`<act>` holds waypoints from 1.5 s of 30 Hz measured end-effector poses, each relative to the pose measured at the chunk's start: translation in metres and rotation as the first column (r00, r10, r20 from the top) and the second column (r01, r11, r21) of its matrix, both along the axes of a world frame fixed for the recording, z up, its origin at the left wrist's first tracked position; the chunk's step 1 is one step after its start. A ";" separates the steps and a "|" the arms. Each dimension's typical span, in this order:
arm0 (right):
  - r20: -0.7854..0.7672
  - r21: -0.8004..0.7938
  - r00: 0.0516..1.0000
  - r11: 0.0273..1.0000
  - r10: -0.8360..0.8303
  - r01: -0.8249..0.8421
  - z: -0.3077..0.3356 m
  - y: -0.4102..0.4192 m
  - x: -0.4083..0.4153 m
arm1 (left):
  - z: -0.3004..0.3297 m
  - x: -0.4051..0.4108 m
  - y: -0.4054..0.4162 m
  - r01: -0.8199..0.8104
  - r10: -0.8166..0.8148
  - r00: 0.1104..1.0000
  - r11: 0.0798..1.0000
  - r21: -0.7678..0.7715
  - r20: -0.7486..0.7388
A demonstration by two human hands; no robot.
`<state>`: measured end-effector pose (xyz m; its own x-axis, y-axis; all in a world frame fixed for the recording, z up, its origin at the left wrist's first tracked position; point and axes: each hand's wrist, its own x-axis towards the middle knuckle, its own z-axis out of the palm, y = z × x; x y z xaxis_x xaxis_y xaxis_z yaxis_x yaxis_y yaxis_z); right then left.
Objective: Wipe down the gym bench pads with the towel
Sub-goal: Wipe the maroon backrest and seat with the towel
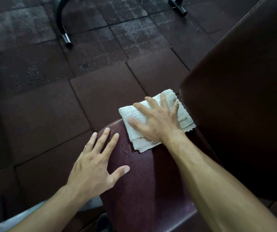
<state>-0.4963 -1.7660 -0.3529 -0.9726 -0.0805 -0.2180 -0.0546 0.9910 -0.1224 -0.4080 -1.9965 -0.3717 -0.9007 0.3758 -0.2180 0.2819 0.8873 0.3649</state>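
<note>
A folded white towel [134, 118] lies on the far end of the dark maroon seat pad [144, 181], partly overhanging its edge. My right hand [157, 119] presses flat on the towel with fingers spread. My left hand [97, 164] rests flat on the left edge of the seat pad, fingers straight, a little short of the towel. The seat pad carries small droplets. The larger brown back pad [244, 106] rises at the right, beside the towel.
Dark rubber floor tiles [50, 114] surround the bench. A curved black metal leg [64, 30] and another frame foot [179, 7] stand on the floor at the top. A light grey frame part [25, 216] shows at the lower left.
</note>
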 end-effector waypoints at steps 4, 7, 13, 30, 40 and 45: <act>-0.021 0.005 1.000 1.000 0.011 -0.011 -0.001 0.003 0.010 | 0.000 0.001 0.000 -0.017 0.017 0.999 1.000 0.020 0.031; 0.011 -0.030 1.000 0.999 -0.024 0.024 0.000 0.004 0.018 | 0.001 0.004 0.002 -0.044 0.041 0.998 0.998 0.054 0.049; -0.009 -0.070 0.998 0.996 -0.061 0.061 0.003 0.008 0.051 | 0.006 0.033 0.006 -0.116 0.114 0.993 0.990 0.075 0.020; -0.011 0.002 0.991 0.991 -0.137 0.137 -0.003 0.064 0.228 | 0.006 0.082 0.028 -0.089 0.088 0.996 0.996 0.011 0.023; 0.041 -0.029 0.967 0.967 -0.252 0.253 0.004 0.037 0.168 | 0.004 0.081 0.027 -0.086 0.086 0.996 0.996 0.025 0.009; -0.040 -0.067 0.957 0.956 -0.287 0.284 -0.002 0.028 0.184 | 0.005 0.082 0.026 -0.080 0.080 0.997 0.997 0.015 0.008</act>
<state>-0.3119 -1.7380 -0.3545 -0.9662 0.1911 -0.1729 0.2226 0.9570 -0.1862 -0.3259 -1.9708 -0.3667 -0.9264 0.3056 -0.2198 0.2071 0.9014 0.3803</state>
